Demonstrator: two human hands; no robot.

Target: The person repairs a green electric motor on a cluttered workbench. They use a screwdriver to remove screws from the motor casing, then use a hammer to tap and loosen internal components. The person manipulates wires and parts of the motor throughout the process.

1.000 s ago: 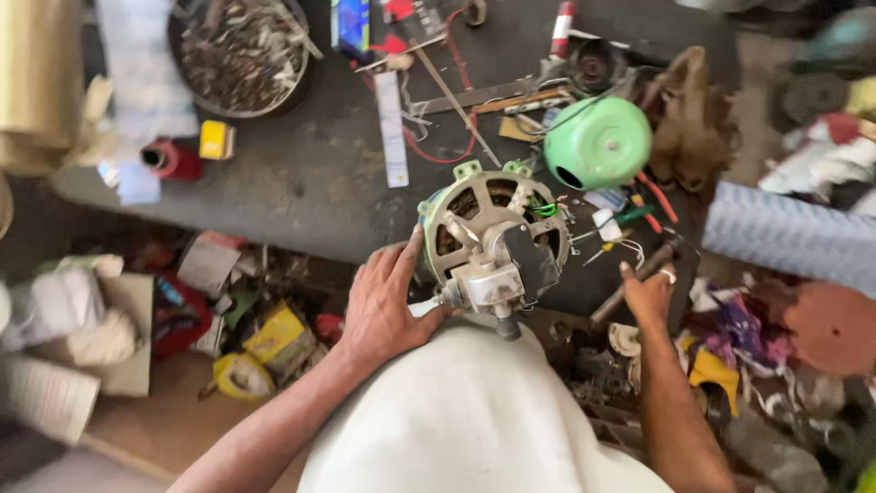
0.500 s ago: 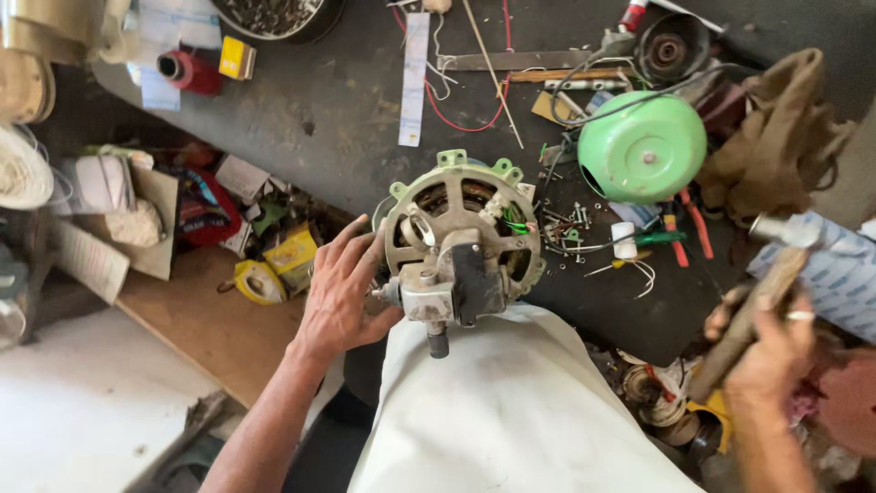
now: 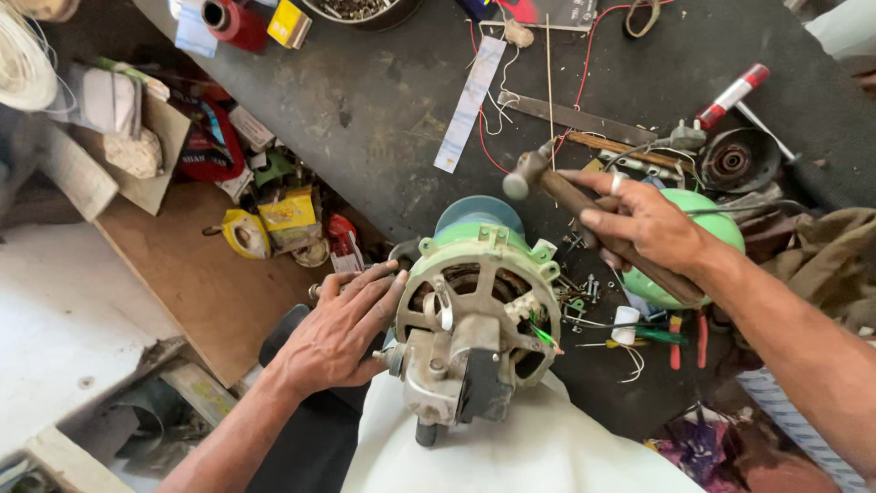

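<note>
Head view: left hand (image 3: 342,333) flat, fingers spread against motor (image 3: 474,333) side, motor at dark worktop (image 3: 365,119) edge near lap. Right hand (image 3: 643,224) clamped on hammer (image 3: 584,215) above motor, beside green cover (image 3: 721,228).

Single head view, looking steeply down, close over cluttered workbench (image 3: 365,119)

The left hand (image 3: 339,330) lies flat with fingers spread and pointing right, forearm running down to the lower left. The right hand (image 3: 650,226) is raised, fingers curled in a closed grip, thumb apparently wrapped beneath; its forearm extends toward the lower right.
</note>
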